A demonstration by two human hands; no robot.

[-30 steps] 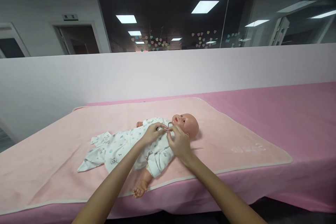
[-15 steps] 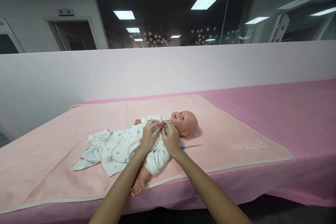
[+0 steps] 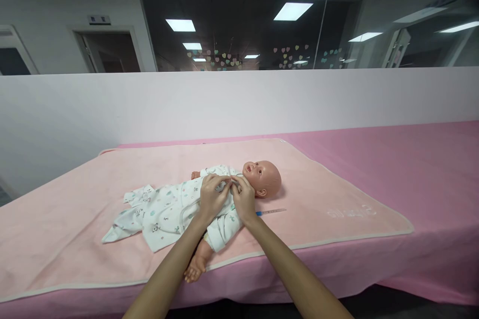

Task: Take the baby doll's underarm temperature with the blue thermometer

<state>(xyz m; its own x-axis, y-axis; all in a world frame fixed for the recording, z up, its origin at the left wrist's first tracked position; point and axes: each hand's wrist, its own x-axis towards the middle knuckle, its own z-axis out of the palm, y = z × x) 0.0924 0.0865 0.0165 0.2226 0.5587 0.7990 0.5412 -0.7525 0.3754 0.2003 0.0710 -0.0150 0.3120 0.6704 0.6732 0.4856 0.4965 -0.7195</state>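
A baby doll point(image 3: 266, 178) lies on its back with its head to the right. It wears a white printed romper point(image 3: 168, 212) whose leg ends lie flat at the left. My left hand point(image 3: 213, 198) is closed at the doll's upper chest, fingertips pinching the romper near the neckline. Right beside it, my right hand point(image 3: 244, 199) pinches the same edge of cloth just below the chin. Their fingertips nearly meet, and the small bit of fabric between them is mostly hidden. Close to my right wrist lies a thin, blue-ended stick like a thermometer point(image 3: 273, 212).
Under the doll is a peach blanket point(image 3: 314, 194) with a pale edge, spread over a pink table cover point(image 3: 430, 174). The table's front edge runs below my forearms. A low white wall point(image 3: 239, 104) stands behind, with a dark window point(image 3: 239, 25) above it.
Both hands stay at the neckline, with slight finger movement at the pinched cloth. The camera view has shifted a little; the doll and the thermometer-like stick lie as before.
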